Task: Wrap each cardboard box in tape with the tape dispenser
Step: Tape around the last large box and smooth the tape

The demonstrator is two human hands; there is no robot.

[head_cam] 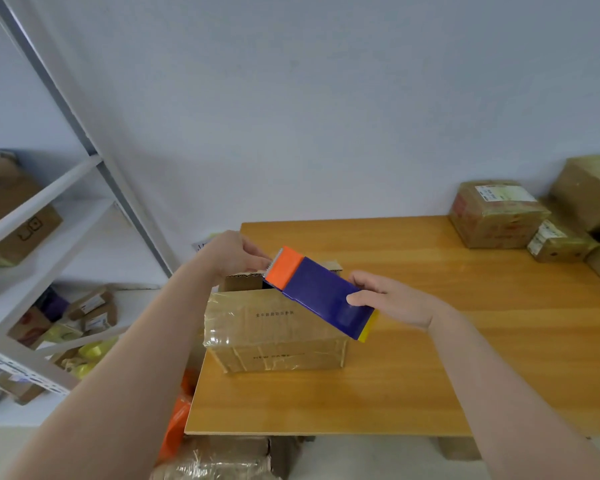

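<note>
A cardboard box point(274, 330) stands near the left edge of the wooden table point(430, 358), with shiny clear tape across its top and front. Above it I hold a blue tape dispenser point(321, 294) with an orange blade end, tilted up to the left. My right hand point(392, 299) grips its lower blue end. My left hand point(238, 254) pinches at the serrated orange end, fingers at the tape's edge. Behind the box, an open flap of a second small box point(243, 280) shows.
Taped parcels point(496, 213) are stacked at the table's far right corner. A white metal shelf point(49, 209) with boxes and yellow items stands to the left. More wrapped boxes point(222, 459) and an orange bag lie on the floor below the table's front edge.
</note>
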